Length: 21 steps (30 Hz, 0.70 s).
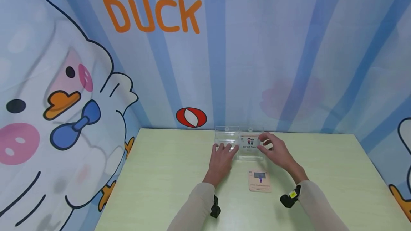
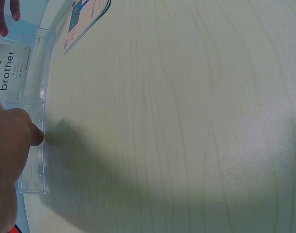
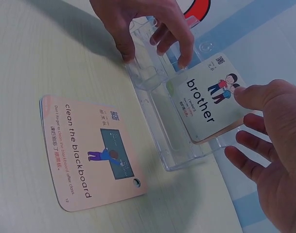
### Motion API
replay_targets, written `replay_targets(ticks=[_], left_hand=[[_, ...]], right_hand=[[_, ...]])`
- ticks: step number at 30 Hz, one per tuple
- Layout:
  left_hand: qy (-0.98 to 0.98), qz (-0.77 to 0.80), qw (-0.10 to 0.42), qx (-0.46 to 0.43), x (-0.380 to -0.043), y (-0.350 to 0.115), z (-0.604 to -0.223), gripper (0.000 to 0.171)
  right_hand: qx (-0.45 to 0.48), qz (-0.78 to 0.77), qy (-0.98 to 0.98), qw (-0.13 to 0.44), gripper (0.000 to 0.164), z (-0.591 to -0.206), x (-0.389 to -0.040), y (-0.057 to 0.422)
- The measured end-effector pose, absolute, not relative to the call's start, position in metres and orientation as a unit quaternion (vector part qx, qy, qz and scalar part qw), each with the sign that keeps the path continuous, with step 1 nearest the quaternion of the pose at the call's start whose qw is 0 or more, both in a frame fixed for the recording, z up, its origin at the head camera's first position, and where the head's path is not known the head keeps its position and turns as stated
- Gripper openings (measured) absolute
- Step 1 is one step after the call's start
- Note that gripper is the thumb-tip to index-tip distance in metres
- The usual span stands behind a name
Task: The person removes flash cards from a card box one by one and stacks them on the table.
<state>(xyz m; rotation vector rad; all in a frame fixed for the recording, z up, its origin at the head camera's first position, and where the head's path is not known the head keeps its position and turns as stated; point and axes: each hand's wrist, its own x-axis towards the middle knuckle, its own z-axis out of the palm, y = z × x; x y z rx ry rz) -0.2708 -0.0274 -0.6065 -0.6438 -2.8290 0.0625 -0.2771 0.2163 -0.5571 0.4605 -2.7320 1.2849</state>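
Observation:
A clear plastic case with two side-by-side compartments stands near the table's back edge. My left hand holds its left compartment, the thumb at the front edge and the other fingers reaching over it. In the right compartment, a stack of flash cards leans back, its front card reading "brother" with two cartoon children. My right hand grips this stack at its right side; in the right wrist view, the thumb lies on the card face and the other fingers spread beside the edge.
A pink stack of flash cards, reading "clean the blackboard", lies flat on the pale wood-grain table in front of the case. Behind rises a blue striped backdrop with a cartoon duck.

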Motion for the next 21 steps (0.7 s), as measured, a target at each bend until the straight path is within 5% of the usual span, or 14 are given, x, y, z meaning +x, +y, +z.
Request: replay_targets(ticks=[21], left_hand=[[-0.968,0.019,0.117,-0.219,-0.2702,-0.0278,-0.6051,0.061]], right_hand=[[0.164,0.418,-0.893,0.041,0.023,-0.559,-0.2787,0.2069]])
